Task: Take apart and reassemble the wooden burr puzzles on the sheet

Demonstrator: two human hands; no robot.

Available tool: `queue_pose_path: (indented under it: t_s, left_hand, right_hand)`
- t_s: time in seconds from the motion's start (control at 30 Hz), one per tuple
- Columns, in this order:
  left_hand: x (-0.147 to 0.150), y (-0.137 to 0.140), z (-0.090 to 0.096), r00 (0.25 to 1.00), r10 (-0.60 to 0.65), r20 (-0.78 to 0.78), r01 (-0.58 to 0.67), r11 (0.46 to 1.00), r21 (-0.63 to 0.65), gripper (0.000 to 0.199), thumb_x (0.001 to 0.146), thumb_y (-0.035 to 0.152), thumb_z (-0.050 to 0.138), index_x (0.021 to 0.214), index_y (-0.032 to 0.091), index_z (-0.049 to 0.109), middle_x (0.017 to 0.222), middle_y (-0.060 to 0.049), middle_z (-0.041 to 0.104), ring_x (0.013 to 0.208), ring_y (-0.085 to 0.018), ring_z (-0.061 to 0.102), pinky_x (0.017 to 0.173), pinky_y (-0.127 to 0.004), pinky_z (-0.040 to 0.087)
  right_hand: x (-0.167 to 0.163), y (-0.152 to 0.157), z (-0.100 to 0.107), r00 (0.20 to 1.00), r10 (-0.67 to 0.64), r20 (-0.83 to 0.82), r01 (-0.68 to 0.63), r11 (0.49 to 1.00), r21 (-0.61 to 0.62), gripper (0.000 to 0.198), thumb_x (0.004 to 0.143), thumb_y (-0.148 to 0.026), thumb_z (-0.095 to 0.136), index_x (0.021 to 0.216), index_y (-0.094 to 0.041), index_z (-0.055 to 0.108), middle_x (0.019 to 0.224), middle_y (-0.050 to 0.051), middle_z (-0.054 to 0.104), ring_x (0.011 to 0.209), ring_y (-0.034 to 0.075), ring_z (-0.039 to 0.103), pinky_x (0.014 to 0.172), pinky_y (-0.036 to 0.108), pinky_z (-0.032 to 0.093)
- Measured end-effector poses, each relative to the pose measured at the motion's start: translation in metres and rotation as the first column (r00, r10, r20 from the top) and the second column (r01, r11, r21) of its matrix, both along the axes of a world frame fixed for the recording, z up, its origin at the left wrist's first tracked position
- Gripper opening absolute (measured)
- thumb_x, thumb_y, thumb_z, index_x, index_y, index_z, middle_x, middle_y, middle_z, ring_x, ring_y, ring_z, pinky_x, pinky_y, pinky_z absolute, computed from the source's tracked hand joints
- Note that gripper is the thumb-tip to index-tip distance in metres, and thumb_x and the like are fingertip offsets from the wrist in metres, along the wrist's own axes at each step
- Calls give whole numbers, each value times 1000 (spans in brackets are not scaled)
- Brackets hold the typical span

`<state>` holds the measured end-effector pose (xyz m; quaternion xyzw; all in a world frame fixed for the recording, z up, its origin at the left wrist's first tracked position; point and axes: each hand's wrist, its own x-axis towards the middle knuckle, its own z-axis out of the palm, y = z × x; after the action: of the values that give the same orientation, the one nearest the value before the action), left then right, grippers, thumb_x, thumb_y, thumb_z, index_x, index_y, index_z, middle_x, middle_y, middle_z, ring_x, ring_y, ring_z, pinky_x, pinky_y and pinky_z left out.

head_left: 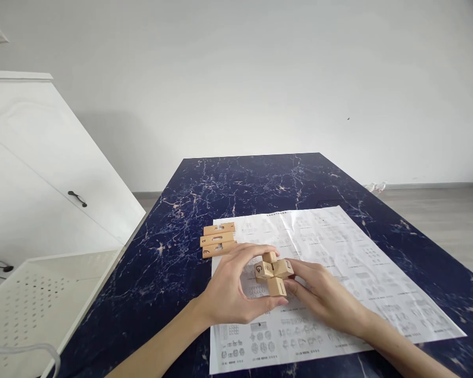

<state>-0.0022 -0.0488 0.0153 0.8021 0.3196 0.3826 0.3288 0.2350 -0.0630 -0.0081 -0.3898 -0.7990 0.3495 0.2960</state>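
Between my two hands is a wooden burr puzzle, made of crossed pale blocks with handwritten numbers on their ends. My left hand curves round it, thumb at the near block and fingertips at the far one. From the right, my right hand pinches the block on that side. Beneath them lies a large creased instruction sheet printed with small diagrams. Three notched wooden pieces lie side by side at the sheet's left edge, marked with numbers.
A dark blue marbled table carries the sheet and pieces. At the left stands a white cabinet with black handles, beside a white perforated surface and a pale tube. A plain wall rises beyond the table.
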Motion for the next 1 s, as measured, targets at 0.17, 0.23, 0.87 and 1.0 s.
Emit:
queue_pose_path:
  t_s: [0.17, 0.23, 0.87, 1.0]
  left_hand:
    - [-2, 2, 2, 997, -73, -7, 73, 997, 1, 71, 76, 37, 95, 139, 30, 61, 136, -8, 73, 125, -31, 70, 110, -48, 54]
    - [-1, 3, 1, 996, -82, -20, 82, 996, -18, 70, 78, 37, 93, 140, 29, 61, 136, -8, 72, 125, -31, 69, 110, -48, 55]
    - [29, -17, -2, 925, 370, 87, -365, 928, -73, 58, 75, 36, 91, 126, 24, 67, 119, -7, 78, 110, -30, 74, 98, -52, 63]
    - [24, -15, -6, 975, 205, 88, -203, 979, -32, 63, 77, 32, 90, 134, 26, 62, 130, -8, 75, 120, -30, 71, 107, -51, 59]
  right_hand:
    - [-3, 1, 8, 997, 73, -28, -76, 991, -113, 21, 111, -28, 44, 96, -22, 58, 94, 4, 69, 80, 19, 63, 73, 31, 50]
    - [-4, 0, 6, 996, 88, -26, -91, 986, -142, 24, 111, -26, 43, 91, -22, 55, 89, 3, 66, 76, 18, 61, 71, 30, 50]
    - [-19, -5, -7, 974, -227, -23, 228, 956, 185, 17, 92, -9, 48, 93, -23, 58, 86, 4, 68, 67, 18, 62, 62, 28, 50]
    - [-11, 2, 3, 996, -37, -86, 35, 999, -24, 15, 98, -14, 49, 96, -22, 61, 95, 5, 71, 82, 20, 66, 74, 31, 55]
